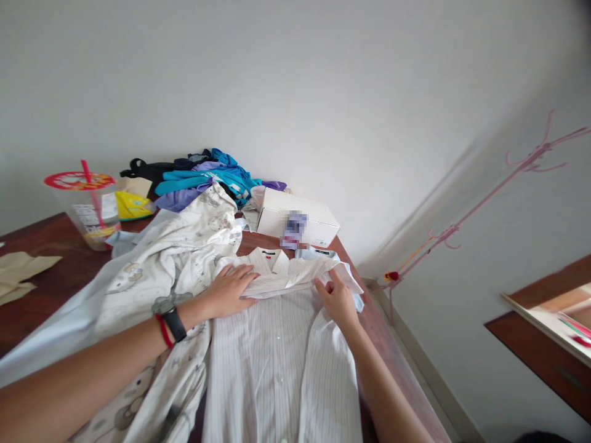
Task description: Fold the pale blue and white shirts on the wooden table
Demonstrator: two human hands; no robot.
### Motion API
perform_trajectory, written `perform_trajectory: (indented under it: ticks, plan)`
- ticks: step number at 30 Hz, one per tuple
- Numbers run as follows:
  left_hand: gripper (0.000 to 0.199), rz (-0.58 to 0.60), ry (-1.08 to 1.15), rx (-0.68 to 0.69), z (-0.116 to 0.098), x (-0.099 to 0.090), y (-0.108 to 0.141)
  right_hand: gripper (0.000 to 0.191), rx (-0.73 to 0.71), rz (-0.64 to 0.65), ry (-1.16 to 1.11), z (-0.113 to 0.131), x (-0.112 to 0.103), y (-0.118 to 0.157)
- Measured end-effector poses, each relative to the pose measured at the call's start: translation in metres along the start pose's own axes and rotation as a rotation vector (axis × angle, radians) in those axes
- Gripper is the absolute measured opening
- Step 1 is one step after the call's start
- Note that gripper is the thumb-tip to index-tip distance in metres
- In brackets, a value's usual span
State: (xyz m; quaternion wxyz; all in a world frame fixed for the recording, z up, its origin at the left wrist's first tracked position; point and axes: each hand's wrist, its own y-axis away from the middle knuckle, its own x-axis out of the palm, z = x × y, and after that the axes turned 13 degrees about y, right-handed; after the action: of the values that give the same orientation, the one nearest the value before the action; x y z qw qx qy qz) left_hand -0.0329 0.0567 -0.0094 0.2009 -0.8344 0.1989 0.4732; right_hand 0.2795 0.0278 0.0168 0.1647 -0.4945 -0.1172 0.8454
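A white striped button-up shirt lies front up on the table, its collar at the far end. A folded band of its cloth, seemingly a sleeve, crosses the chest just below the collar. My left hand rests on the left end of that band, fingers spread and flat. At the right end, my right hand pinches the band's edge between thumb and fingers. Part of a light blue shirt shows beneath, behind the collar and at the right side.
A white printed garment lies to the left on the brown table. Behind are a plastic cup with a straw, heaped coloured clothes and a white box. A pink coat stand stands at the right wall.
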Motion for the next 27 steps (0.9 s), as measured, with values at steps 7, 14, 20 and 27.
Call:
perform_trajectory:
  ticks: [7,14,20,27]
  plan:
    - [0.055,0.008,-0.003,-0.018,-0.001,-0.002,-0.001,0.048,0.148,-0.234,-0.154,-0.031,-0.026,-0.020]
    - [0.056,0.020,-0.010,-0.025,-0.002,-0.003,-0.002,0.047,0.511,-0.441,-0.703,-0.090,-0.030,-0.045]
    - [0.056,-0.001,0.000,-0.010,0.001,-0.001,-0.002,0.046,0.543,-0.440,-0.694,-0.099,-0.017,-0.047]
    - [0.056,0.006,0.013,-0.012,-0.001,-0.003,-0.002,0.042,0.433,-0.544,-0.603,-0.081,-0.019,-0.041]
